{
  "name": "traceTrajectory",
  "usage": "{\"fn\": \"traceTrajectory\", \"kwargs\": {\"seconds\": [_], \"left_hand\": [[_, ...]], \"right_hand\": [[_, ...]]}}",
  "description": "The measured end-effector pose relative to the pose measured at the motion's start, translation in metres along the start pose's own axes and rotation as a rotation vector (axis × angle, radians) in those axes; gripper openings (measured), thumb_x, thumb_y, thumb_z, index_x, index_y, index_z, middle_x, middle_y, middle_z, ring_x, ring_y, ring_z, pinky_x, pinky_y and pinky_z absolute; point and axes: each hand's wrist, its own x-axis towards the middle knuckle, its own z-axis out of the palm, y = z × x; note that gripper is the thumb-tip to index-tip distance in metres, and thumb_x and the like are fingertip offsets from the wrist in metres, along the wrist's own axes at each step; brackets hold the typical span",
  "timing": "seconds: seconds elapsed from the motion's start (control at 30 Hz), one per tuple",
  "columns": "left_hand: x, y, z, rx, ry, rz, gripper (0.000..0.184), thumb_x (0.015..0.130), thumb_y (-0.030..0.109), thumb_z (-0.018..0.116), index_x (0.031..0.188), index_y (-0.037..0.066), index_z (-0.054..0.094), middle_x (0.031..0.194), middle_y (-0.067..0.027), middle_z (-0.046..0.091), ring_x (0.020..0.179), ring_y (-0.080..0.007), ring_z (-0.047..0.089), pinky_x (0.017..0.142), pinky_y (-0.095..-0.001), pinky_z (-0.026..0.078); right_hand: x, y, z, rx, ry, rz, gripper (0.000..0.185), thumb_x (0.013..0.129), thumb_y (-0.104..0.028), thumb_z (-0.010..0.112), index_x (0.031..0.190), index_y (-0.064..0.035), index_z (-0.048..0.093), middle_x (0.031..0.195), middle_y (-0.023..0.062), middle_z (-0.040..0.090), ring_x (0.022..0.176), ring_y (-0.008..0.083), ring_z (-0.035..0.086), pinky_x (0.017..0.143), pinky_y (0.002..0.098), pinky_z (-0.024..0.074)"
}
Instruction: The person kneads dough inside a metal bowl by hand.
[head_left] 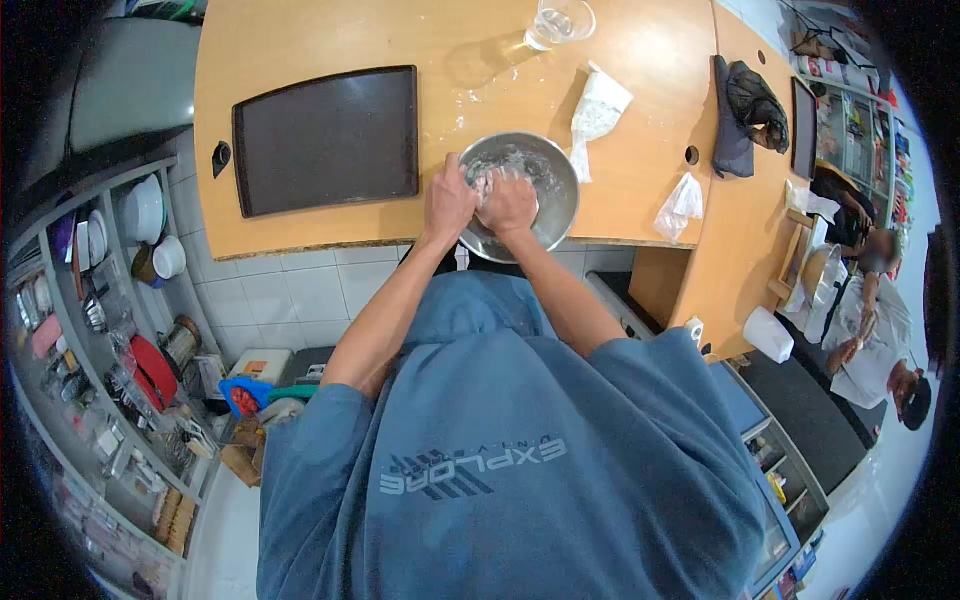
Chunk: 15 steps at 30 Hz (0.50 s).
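A steel mixing bowl (568, 190) sits at the front edge of the wooden table, its inner wall smeared with white flour. My left hand (450, 203) is closed on the bowl's left rim. Inside the bowl, my right hand (509, 203) presses into a pale, floury dough (484, 186), its fingers curled and partly hidden in it. To the left of the bowl lies a dark baking tray (325, 142). A plastic bag of white powder (600, 105) rests to the right, and a clear plastic cup (562, 22) stands farther back.
A smaller plastic bag (680, 207) lies near the table's front right. Dark cloth (733, 120) and a black bag (757, 105) are on the adjoining table (735, 260). Shelves of kitchenware (110, 300) stand at left. Two people (865, 330) are at the far right.
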Motion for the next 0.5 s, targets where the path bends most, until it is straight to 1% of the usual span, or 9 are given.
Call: {"fn": "traceTrajectory", "kwargs": {"seconds": [0.03,0.13,0.23,0.33,0.47,0.5], "left_hand": [[0.001,-0.003,0.0,-0.005,-0.001,0.006,0.014,0.095,0.007,0.054,0.107,-0.001,0.05,0.083,-0.0326,0.064,0.083,-0.0544,0.062,0.068,-0.0607,0.046],[0.001,-0.007,0.0,0.02,-0.031,-0.052,0.01,0.096,0.004,0.051,0.104,-0.001,0.05,0.089,-0.0331,0.065,0.086,-0.0534,0.063,0.071,-0.0598,0.048],[0.002,-0.01,0.0,0.022,-0.025,-0.026,0.01,0.096,0.003,0.05,0.105,-0.001,0.05,0.089,-0.0334,0.065,0.087,-0.0537,0.062,0.072,-0.0599,0.048],[0.0,-0.015,0.001,0.005,0.011,0.011,0.014,0.097,0.007,0.054,0.109,0.0,0.049,0.081,-0.034,0.063,0.083,-0.0553,0.061,0.063,-0.0613,0.046],[0.002,-0.019,0.008,0.031,0.063,0.045,0.015,0.098,0.008,0.053,0.11,0.0,0.05,0.083,-0.0335,0.064,0.083,-0.0545,0.063,0.066,-0.0618,0.047],[0.002,-0.016,0.007,0.037,0.083,0.043,0.015,0.098,0.008,0.053,0.111,0.0,0.05,0.083,-0.0332,0.064,0.083,-0.0545,0.063,0.067,-0.062,0.047]], "right_hand": [[0.005,-0.002,0.0,-0.019,0.009,0.005,0.028,0.087,-0.036,0.061,0.083,-0.0093,0.069,0.087,0.0147,0.07,0.088,0.0333,0.067,0.075,0.0476,0.0527],[0.024,-0.002,0.005,-0.013,0.029,0.044,0.028,0.087,-0.036,0.06,0.087,-0.0094,0.069,0.09,0.0137,0.069,0.093,0.0337,0.065,0.078,0.0488,0.051],[0.039,-0.003,0.006,-0.057,0.079,0.08,0.028,0.087,-0.036,0.059,0.087,-0.0097,0.069,0.09,0.0138,0.07,0.091,0.0348,0.065,0.078,0.0501,0.0509],[0.041,-0.001,0.013,-0.038,0.071,0.149,0.031,0.091,-0.036,0.057,0.088,-0.0083,0.07,0.089,0.0155,0.07,0.089,0.0364,0.066,0.078,0.0512,0.0513],[0.046,0.001,0.014,0.075,0.063,0.184,0.035,0.095,-0.036,0.054,0.089,-0.0049,0.07,0.09,0.0187,0.071,0.087,0.0392,0.067,0.078,0.0523,0.0515],[0.049,0.001,0.009,0.124,0.03,0.165,0.036,0.095,-0.035,0.054,0.089,-0.0041,0.07,0.089,0.0198,0.071,0.087,0.0403,0.067,0.079,0.0526,0.0515]]}}
